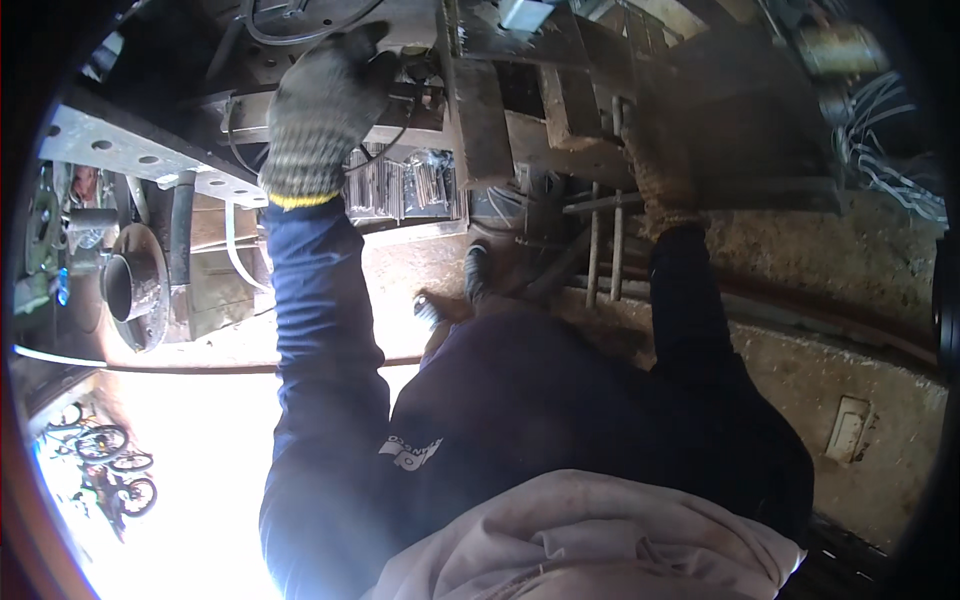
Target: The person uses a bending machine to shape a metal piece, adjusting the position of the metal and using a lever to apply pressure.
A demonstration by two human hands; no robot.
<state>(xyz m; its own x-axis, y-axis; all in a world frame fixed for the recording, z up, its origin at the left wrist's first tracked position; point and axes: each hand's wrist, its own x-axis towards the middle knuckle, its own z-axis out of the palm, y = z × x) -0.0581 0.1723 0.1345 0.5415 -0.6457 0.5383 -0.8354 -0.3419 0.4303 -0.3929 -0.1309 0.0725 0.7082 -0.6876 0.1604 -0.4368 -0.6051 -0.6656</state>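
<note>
Head view, looking down over a metalworking bench. The left hand (325, 110), in a grey knitted glove, rests at upper centre-left on the dark steel fixture (480, 110); whether its fingers close on anything cannot be told. The right hand (655, 165), in a tan glove, reaches in at centre right and appears curled around thin steel rods (600, 240). Judged step: positioning rods at the fixture; the next move calls for steady alignment. A flanged pipe (135, 290) lies at left.

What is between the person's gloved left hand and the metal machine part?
Nothing visible. The gloved left hand rests directly on the dark metal machine part, with no object between them; its fingertips are hidden.
</note>
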